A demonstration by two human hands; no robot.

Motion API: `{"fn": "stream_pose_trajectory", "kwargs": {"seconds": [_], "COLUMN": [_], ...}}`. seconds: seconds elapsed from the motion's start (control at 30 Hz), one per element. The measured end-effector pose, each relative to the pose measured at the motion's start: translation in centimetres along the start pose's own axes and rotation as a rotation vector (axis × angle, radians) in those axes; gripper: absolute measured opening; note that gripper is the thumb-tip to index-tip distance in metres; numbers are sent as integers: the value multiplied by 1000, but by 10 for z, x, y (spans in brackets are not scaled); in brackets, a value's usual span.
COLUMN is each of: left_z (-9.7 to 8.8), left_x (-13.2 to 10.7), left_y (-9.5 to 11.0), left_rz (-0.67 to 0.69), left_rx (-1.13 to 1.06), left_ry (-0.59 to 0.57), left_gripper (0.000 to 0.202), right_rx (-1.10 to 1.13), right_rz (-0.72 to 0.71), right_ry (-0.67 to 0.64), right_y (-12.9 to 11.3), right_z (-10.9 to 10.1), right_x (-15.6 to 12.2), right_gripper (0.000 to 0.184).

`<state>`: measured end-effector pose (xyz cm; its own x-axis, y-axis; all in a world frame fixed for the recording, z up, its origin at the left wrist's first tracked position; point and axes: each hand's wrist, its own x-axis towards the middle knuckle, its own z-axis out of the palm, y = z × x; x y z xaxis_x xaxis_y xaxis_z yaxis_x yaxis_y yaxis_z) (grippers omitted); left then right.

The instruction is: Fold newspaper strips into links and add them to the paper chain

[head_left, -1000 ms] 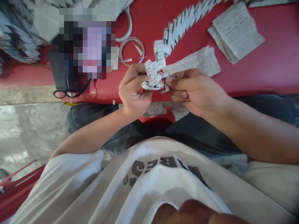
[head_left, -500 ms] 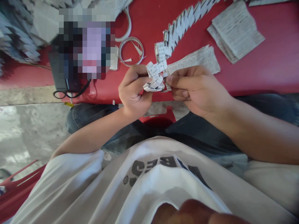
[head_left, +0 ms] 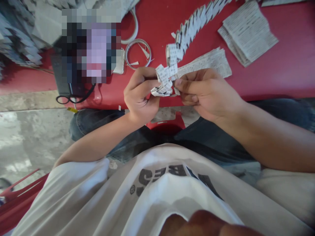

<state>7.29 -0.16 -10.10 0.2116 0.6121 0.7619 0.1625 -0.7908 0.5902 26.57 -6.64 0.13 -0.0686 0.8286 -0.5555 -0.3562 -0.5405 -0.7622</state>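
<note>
A zigzag chain of folded newspaper strips [head_left: 193, 28] runs from the top of the head view down to my hands near the table's front edge. My left hand [head_left: 142, 95] is closed around the near end of this chain, where the folded pieces bend toward me. From the other side, my right hand [head_left: 209, 91] pinches the chain's near end between thumb and fingers; the exact bit in its grip is partly hidden. Just beyond my right hand lies a fanned stack of narrow newspaper strips [head_left: 209, 62] on the red table [head_left: 261, 82].
A stack of newspaper sheets [head_left: 249, 32] lies at the back right. Left of my hands are a tape roll [head_left: 126, 54], another white ring [head_left: 136, 26], a pale flat object [head_left: 119, 62] and scissors [head_left: 64, 99]. More folded paper [head_left: 22, 42] piles up at the far left.
The folded chain between my hands and the table has shifted slightly to the right. My left hand has moved a touch to the left; my right hand is nearly still.
</note>
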Motion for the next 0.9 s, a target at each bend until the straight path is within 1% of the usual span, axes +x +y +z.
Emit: {"fn": "stream_pose_trajectory", "kwargs": {"seconds": [0.07, 0.1, 0.23, 0.33, 0.4, 0.47, 0.6, 0.73, 0.9], "left_z": [1, 1, -2, -4, -3, -1, 3, 4, 5], "left_x": [-5, -7, -10, -11, -12, -14, -14, -12, -9], "left_y": [-2, -3, -3, -4, -7, -8, -3, 5, 3], "left_rz": [-65, -88, -122, -155, -150, -132, -126, -116, -91], "left_rx": [-47, -61, -40, -74, -86, -72, -5, 51, 26], "left_ry": [-55, -62, -14, -41, -44, -17, 25, 41, 71], "left_gripper": [17, 19, 12, 14, 15, 16, 17, 13, 15], "right_rx": [-16, -18, 15, 57, 82, 97, 109, 91, 93], "right_rz": [-4, 0, 19, -5, -26, -41, -36, -39, -51], "right_ry": [-16, -21, -30, -42, -44, -44, -54, -88, -21], "right_y": [0, 0, -1, 1, 3, 5, 7, 8, 4], "right_z": [0, 0, 0, 1, 2, 3, 5, 6, 7], "right_x": [1, 1, 1, 1, 1, 2, 1, -2, -5], "right_gripper": [49, 49, 48, 46, 46, 46, 40, 52, 48]}}
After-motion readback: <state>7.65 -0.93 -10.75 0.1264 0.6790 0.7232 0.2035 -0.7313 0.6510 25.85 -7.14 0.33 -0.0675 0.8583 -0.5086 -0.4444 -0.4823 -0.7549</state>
